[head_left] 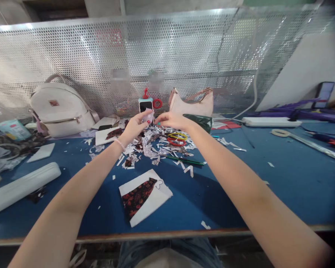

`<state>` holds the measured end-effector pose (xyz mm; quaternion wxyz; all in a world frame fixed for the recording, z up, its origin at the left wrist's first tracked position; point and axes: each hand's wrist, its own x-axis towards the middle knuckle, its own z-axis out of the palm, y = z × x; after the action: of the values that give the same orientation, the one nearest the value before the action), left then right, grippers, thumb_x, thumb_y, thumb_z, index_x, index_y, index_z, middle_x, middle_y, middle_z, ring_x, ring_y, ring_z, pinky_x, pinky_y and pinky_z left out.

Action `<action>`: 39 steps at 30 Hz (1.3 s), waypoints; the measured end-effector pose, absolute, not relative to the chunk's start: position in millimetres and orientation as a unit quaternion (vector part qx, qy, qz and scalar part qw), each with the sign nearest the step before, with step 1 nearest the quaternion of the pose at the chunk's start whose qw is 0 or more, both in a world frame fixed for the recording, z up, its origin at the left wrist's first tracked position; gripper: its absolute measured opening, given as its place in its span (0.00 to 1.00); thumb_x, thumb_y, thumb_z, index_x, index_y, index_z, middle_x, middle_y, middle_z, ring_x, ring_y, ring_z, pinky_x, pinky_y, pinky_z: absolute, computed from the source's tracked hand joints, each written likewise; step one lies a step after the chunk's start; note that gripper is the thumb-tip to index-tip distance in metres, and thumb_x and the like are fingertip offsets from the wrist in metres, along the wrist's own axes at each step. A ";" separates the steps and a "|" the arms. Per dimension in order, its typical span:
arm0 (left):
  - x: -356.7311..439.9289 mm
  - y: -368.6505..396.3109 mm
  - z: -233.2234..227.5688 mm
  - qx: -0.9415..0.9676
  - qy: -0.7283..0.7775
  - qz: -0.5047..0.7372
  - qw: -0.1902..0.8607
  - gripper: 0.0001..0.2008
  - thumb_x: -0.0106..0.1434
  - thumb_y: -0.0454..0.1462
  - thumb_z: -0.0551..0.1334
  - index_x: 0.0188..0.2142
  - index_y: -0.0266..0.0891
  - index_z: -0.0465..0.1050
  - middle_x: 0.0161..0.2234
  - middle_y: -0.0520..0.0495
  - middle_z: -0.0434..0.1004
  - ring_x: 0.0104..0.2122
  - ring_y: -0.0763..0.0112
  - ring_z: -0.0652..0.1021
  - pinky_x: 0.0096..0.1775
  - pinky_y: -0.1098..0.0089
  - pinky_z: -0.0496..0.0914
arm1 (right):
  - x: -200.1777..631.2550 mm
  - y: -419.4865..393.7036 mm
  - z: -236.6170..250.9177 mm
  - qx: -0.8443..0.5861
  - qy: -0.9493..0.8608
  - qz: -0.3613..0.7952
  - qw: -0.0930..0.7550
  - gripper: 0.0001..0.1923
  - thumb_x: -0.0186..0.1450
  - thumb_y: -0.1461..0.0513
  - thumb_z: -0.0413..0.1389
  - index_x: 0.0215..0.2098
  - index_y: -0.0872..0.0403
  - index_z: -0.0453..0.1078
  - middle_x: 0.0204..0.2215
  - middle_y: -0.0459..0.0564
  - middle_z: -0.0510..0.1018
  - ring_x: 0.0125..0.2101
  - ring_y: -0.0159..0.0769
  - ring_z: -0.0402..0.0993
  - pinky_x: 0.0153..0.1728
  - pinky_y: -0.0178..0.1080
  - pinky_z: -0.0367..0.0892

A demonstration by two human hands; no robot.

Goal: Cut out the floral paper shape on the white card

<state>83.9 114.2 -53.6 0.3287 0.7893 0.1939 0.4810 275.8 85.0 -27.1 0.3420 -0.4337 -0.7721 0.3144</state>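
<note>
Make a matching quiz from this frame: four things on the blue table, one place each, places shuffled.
Things:
1. white rounded backpack
2. beige shoulder handbag
3. white card with dark red floral fabric
4. white power strip

Places:
A. near the table's front edge, between the two forearms
B. far right, beside purple strips
C. far left, against the perforated metal screen
D. behind the right hand, against the screen

Pairs: 1-C, 2-D, 3-A, 4-B

Both hands pinch a small piece over the paper scrap pile; the left hand is nearer the backpack.
</note>
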 end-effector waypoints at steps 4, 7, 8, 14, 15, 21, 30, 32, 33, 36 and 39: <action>88.7 107.1 -52.3 0.796 0.184 0.457 0.352 0.23 0.53 0.33 0.61 0.51 0.37 0.66 0.51 0.42 0.69 0.47 0.62 0.72 0.50 0.61 0.65 | 271.1 82.2 -25.9 -0.411 -0.773 0.302 0.378 0.08 0.60 0.59 0.53 0.32 0.56 0.70 0.30 0.49 0.76 0.30 0.32 0.69 0.30 0.35 0.62; 92.1 104.5 -52.6 0.803 0.185 0.451 0.343 0.24 0.53 0.32 0.61 0.51 0.37 0.66 0.53 0.41 0.67 0.45 0.63 0.74 0.48 0.62 0.66 | 269.7 83.1 -26.3 -0.413 -0.777 0.246 0.407 0.11 0.59 0.57 0.54 0.25 0.57 0.69 0.24 0.48 0.74 0.25 0.30 0.66 0.29 0.34 0.60; 93.0 104.8 -53.1 0.804 0.186 0.452 0.340 0.24 0.52 0.32 0.61 0.51 0.37 0.66 0.53 0.41 0.66 0.44 0.64 0.74 0.48 0.63 0.67 | 270.0 84.5 -26.8 -0.413 -0.774 0.238 0.417 0.11 0.58 0.57 0.54 0.24 0.58 0.69 0.23 0.48 0.73 0.25 0.30 0.65 0.28 0.34 0.59; 93.7 115.9 -59.2 0.779 0.215 0.484 0.336 0.25 0.53 0.33 0.62 0.52 0.37 0.63 0.42 0.43 0.74 0.38 0.67 0.75 0.42 0.66 0.69 | 275.8 93.5 -30.8 -0.423 -0.756 0.243 0.436 0.09 0.56 0.60 0.54 0.23 0.58 0.69 0.24 0.49 0.75 0.26 0.30 0.67 0.29 0.33 0.60; 92.8 117.3 -59.6 0.774 0.229 0.486 0.335 0.25 0.53 0.33 0.62 0.52 0.37 0.64 0.38 0.44 0.75 0.35 0.68 0.76 0.39 0.67 0.69 | 276.4 93.7 -31.1 -0.429 -0.752 0.247 0.435 0.08 0.56 0.61 0.54 0.24 0.58 0.69 0.24 0.50 0.75 0.26 0.30 0.67 0.29 0.33 0.60; 88.6 113.3 -56.8 0.759 0.277 0.466 0.361 0.23 0.52 0.34 0.64 0.49 0.35 0.67 0.29 0.49 0.73 0.29 0.70 0.74 0.35 0.68 0.68 | 274.2 91.3 -31.9 -0.434 -0.730 0.309 0.429 0.04 0.58 0.63 0.54 0.30 0.57 0.69 0.26 0.49 0.75 0.27 0.30 0.70 0.26 0.31 0.61; 87.5 112.0 -58.0 0.718 0.284 0.472 0.425 0.15 0.54 0.33 0.61 0.42 0.34 0.69 0.33 0.46 0.76 0.31 0.72 0.74 0.35 0.71 0.68 | 271.2 95.2 -38.2 -0.422 -0.738 0.289 0.439 0.04 0.59 0.63 0.56 0.29 0.57 0.67 0.20 0.47 0.72 0.23 0.29 0.68 0.26 0.32 0.61; 86.8 114.2 -59.1 0.706 0.290 0.480 0.432 0.13 0.53 0.33 0.61 0.41 0.34 0.70 0.32 0.47 0.75 0.29 0.74 0.74 0.32 0.73 0.68 | 271.2 95.8 -38.4 -0.432 -0.738 0.291 0.429 0.06 0.59 0.62 0.55 0.28 0.57 0.67 0.20 0.48 0.73 0.23 0.29 0.68 0.26 0.32 0.61; 86.6 115.3 -59.6 0.700 0.293 0.484 0.436 0.13 0.53 0.33 0.61 0.40 0.35 0.70 0.31 0.47 0.75 0.28 0.75 0.73 0.31 0.74 0.68 | 271.1 96.0 -38.3 -0.438 -0.738 0.292 0.423 0.06 0.60 0.61 0.54 0.27 0.57 0.67 0.20 0.48 0.73 0.23 0.30 0.69 0.25 0.32 0.61; 85.6 119.2 -60.9 0.678 0.300 0.500 0.448 0.12 0.54 0.32 0.60 0.40 0.35 0.69 0.30 0.48 0.74 0.27 0.76 0.73 0.29 0.75 0.68 | 270.9 95.9 -38.1 -0.452 -0.734 0.292 0.414 0.07 0.60 0.61 0.53 0.26 0.57 0.68 0.21 0.49 0.74 0.24 0.30 0.69 0.26 0.32 0.61; 82.7 124.3 -63.2 0.656 0.312 0.515 0.455 0.13 0.55 0.32 0.58 0.41 0.35 0.68 0.32 0.47 0.74 0.27 0.76 0.73 0.30 0.75 0.68 | 271.5 95.8 -38.2 -0.469 -0.733 0.282 0.404 0.06 0.58 0.62 0.54 0.26 0.56 0.70 0.23 0.49 0.75 0.26 0.32 0.70 0.28 0.33 0.61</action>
<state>82.7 124.3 -63.2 0.4546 0.6561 0.3120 0.5153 271.5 95.8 -38.2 0.4037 -0.4693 -0.7331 0.2817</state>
